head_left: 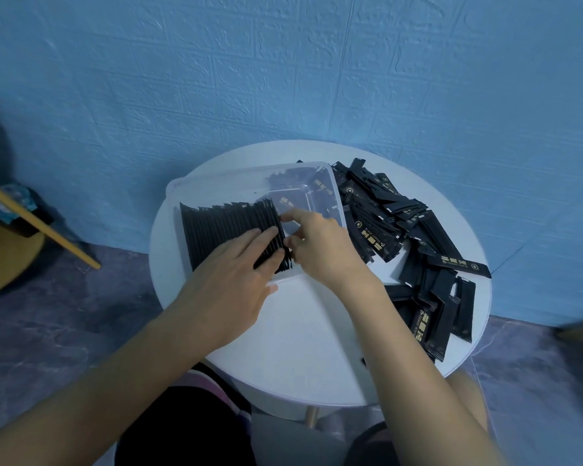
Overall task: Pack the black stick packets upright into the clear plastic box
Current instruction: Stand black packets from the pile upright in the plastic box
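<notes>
A clear plastic box (329,183) lies on the round white table (300,331). A tight row of black stick packets (223,230) stands on edge in its left half; the right half shows bare bottom. My left hand (233,274) lies flat with straight fingers pressing on the row's right end. My right hand (317,243) is at that same end, its thumb and fingers pinching the last packets of the row. A loose heap of black packets (401,230) with gold print lies to the right of the box.
More loose packets (441,307) spread toward the table's right front edge. A blue textured wall (283,79) rises right behind the table. At the left stand a wooden stool (7,260) and a slanted wooden stick (44,227). My knees are under the table's near edge.
</notes>
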